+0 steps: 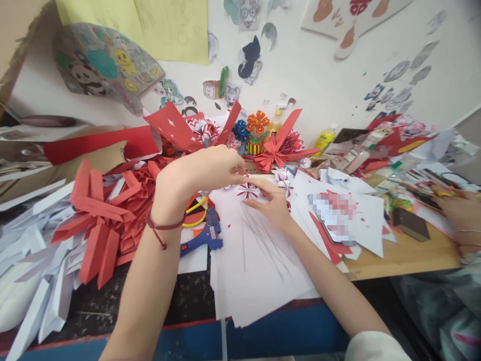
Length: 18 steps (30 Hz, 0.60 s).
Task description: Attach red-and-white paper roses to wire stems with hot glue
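Note:
A small red-and-white folded paper flower point(248, 190) is held above the white sheets, with thin wire-like stems point(263, 240) lying or trailing below it. My right hand point(271, 201) curves its thumb and index finger around the flower's right side. Over the flower's top, my left hand point(221, 166) bends down with its fingers pinched together; what they hold is hidden. Right beside the held flower is another paper flower point(284, 186). A blue glue gun point(205, 235) lies below my left hand, near yellow-handled scissors point(197, 210).
White paper sheets point(251, 281) cover the table before me. Piled at left are folded red strips point(101, 215) and white strips point(48, 281). Finished bouquets point(278, 150) stand at the back. A phone point(332, 220) lies to the right, with another person's hand point(460, 215) beyond.

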{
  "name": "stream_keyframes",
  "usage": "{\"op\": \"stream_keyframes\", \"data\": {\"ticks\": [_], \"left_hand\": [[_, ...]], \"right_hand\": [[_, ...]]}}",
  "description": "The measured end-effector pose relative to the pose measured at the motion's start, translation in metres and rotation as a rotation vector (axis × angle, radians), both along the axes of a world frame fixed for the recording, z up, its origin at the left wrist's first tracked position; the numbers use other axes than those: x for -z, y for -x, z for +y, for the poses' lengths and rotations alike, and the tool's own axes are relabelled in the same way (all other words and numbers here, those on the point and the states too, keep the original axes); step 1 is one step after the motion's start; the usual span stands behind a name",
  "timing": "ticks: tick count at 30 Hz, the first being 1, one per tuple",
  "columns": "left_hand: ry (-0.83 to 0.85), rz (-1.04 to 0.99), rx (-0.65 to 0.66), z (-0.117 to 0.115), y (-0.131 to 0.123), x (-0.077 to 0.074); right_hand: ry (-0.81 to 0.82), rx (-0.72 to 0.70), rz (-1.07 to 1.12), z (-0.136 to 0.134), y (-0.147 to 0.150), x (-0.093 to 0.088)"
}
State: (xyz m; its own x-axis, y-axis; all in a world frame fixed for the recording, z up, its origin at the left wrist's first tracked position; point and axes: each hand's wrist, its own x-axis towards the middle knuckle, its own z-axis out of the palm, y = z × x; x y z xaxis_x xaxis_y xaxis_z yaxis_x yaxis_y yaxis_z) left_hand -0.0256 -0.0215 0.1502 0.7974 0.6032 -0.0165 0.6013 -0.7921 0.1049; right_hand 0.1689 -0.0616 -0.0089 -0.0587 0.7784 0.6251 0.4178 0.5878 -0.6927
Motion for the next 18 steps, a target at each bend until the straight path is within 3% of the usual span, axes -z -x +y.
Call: {"op": "stream_keyframes", "data": {"ticks": [9, 18], "left_hand": [[0.03, 0.011, -0.009, 0.0023, -0.0007, 0.0016], [-0.025, 0.034, 0.062, 0.0068, -0.007, 0.0085]], "right_hand": [[-0.011, 0.007, 0.007, 0.0026, -0.0015, 0.005], [-0.002, 0.033, 0.055, 0.0029, -0.0023, 0.0059]]}}
